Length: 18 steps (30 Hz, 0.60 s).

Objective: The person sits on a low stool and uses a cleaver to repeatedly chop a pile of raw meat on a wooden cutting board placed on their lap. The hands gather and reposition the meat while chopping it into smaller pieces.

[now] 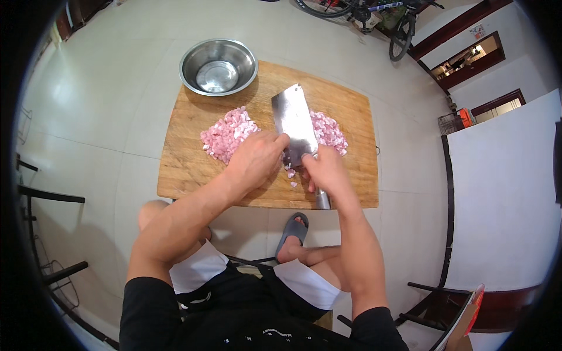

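My right hand [325, 169] is wrapped round the cleaver [295, 120] where its metal handle meets the wide blade, with the thumb on the flat. The blade tilts up away from me over the wooden board [193, 175]. My left hand [257, 155] is closed, fingers curled, its fingertips against the blade's left edge; what lies under them is hidden. Beside that hand is a heap of diced pink raw meat [228, 133]. A second heap of diced meat [329, 133] shows right of the blade. A few small meat bits [291, 174] lie between my hands.
A steel bowl [193, 63] holding nothing stands at the board's far left corner. Beyond on the tiled floor is a bicycle [374, 14]. A white-topped table [497, 193] is at the right, dark chair legs [52, 194] at the left. My slippered foot [291, 234] is below the board's near edge.
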Each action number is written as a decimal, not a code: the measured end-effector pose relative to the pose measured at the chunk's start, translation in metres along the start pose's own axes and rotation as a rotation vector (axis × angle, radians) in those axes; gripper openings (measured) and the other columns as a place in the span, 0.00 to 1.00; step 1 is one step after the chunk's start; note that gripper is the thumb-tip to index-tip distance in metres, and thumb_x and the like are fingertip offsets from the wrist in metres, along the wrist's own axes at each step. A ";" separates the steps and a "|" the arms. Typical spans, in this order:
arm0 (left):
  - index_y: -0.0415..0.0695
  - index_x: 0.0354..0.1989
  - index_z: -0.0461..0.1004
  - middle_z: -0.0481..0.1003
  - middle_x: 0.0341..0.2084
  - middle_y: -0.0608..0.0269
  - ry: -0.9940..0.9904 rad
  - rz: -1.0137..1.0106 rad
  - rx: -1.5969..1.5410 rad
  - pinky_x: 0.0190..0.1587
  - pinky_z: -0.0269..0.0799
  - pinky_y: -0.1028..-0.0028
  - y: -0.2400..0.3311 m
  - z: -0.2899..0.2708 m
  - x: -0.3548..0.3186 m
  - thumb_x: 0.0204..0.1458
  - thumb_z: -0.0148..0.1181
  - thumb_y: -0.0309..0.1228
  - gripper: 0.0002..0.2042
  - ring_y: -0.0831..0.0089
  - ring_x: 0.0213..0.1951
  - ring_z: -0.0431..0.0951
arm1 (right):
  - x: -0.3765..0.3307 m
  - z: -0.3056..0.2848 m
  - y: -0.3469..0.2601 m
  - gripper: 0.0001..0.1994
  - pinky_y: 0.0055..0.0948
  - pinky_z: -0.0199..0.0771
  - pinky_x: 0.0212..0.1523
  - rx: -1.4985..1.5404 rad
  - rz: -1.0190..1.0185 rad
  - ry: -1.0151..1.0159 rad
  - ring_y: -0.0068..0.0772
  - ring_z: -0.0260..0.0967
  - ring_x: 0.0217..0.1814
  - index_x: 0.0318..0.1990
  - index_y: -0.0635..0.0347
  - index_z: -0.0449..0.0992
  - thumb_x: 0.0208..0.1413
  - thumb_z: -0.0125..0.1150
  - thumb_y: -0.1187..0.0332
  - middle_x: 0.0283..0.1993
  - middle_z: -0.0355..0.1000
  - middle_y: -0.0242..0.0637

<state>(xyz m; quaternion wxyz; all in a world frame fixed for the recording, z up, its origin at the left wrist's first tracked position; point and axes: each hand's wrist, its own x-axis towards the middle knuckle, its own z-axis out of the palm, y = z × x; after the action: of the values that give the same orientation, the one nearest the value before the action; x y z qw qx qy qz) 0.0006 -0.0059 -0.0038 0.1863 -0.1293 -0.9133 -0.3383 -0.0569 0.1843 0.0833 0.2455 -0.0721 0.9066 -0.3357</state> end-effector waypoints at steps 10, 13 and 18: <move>0.42 0.41 0.80 0.80 0.36 0.53 0.055 0.035 0.071 0.52 0.77 0.54 -0.002 0.005 -0.005 0.60 0.68 0.29 0.06 0.51 0.45 0.81 | -0.016 -0.025 0.032 0.11 0.32 0.75 0.22 0.220 -0.021 -0.023 0.28 0.76 0.20 0.39 0.67 0.77 0.70 0.60 0.67 0.26 0.77 0.35; 0.42 0.39 0.80 0.79 0.36 0.54 0.088 0.009 0.077 0.52 0.77 0.54 0.002 0.005 -0.005 0.60 0.69 0.29 0.05 0.51 0.45 0.80 | -0.044 -0.026 0.024 0.13 0.37 0.79 0.27 0.004 -0.075 0.016 0.33 0.80 0.22 0.39 0.68 0.78 0.72 0.60 0.65 0.25 0.78 0.40; 0.42 0.38 0.80 0.79 0.35 0.54 0.066 0.027 0.095 0.52 0.78 0.54 0.000 0.007 -0.005 0.60 0.69 0.29 0.06 0.51 0.44 0.80 | -0.080 -0.013 0.023 0.15 0.57 0.82 0.38 -0.161 -0.134 0.055 0.65 0.82 0.31 0.40 0.72 0.79 0.71 0.60 0.64 0.28 0.80 0.62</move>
<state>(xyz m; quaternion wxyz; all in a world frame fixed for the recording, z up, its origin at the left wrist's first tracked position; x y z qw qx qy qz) 0.0033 -0.0021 -0.0113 0.2268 -0.1215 -0.9199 -0.2961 0.0066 0.2331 0.1084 0.1911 -0.1428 0.9302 -0.2791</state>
